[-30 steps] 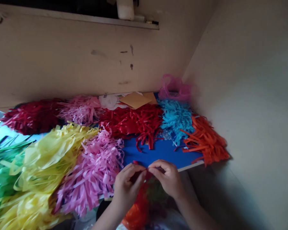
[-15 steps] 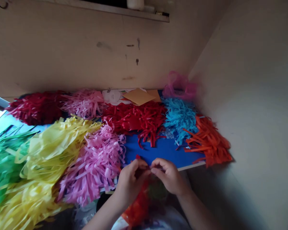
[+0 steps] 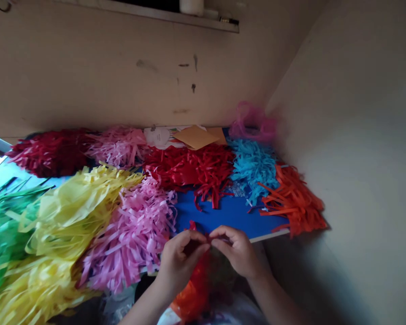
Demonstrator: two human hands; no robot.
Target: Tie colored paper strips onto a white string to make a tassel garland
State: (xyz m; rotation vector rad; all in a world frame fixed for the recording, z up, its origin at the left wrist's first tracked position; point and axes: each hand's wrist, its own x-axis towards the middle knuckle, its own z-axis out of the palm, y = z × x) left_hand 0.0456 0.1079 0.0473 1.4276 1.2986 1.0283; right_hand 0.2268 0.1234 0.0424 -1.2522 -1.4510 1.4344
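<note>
I see 2 hands low centre: left hand [image 3: 180, 259] & right hand [image 3: 238, 253], fingertips meeting, both pinched tight on 1 small red strip [image 3: 192, 224], which sits at the near edge of the blue board [image 3: 223, 214]. 1 orange-red bundle [image 3: 192, 293] hangs just below them. Shredded piles: 2 pink, far pink pile [image 3: 118, 144] & near pink pile [image 3: 135, 230]; 1 dark red pile [image 3: 50, 151]; 1 red pile [image 3: 192, 169]; 1 cyan pile [image 3: 252, 169]; 1 orange pile [image 3: 292, 198] at right. Yellow heap [image 3: 77, 203] & green heap [image 3: 3, 225] at left, can't tell how many. 1 pink bag [image 3: 252, 122] in the upper-centre corner.
</note>
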